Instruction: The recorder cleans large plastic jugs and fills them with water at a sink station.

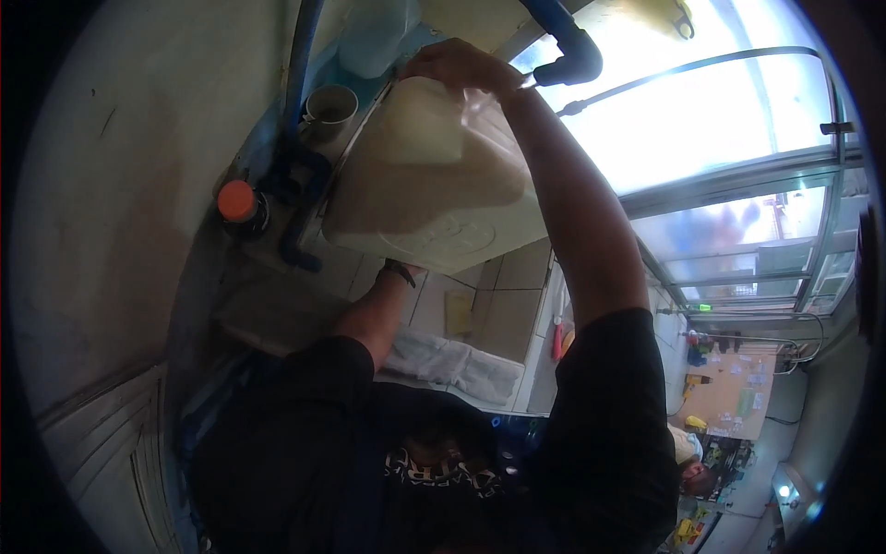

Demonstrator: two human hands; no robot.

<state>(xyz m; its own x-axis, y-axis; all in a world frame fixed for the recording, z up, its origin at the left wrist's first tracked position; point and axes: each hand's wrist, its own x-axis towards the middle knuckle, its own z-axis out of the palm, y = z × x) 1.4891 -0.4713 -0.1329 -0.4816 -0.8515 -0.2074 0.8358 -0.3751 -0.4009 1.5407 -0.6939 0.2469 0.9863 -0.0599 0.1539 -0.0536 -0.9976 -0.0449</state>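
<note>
A large, translucent whitish plastic container [422, 187] is tilted above a white-tiled basin. My right hand [457, 64] reaches over to its far end and grips it there. At the near edge, my left hand [413, 269] goes beneath the container, a dark band on its wrist; the fingers are hidden. Left of the container are a pale mug [331, 111] and a dark jar with an orange lid [240, 208]. A yellowish sponge [457, 311] lies on the tiles, and a grey cloth [453, 363] is draped along the near ledge.
Blue pipe [315, 201] runs beside the container on the left, and a dark pipe elbow [576, 57] hangs by my right wrist. Another translucent container [377, 41] stands at the back. A red-handled tool [558, 339] lies near my right arm. Another person [695, 478] is far right.
</note>
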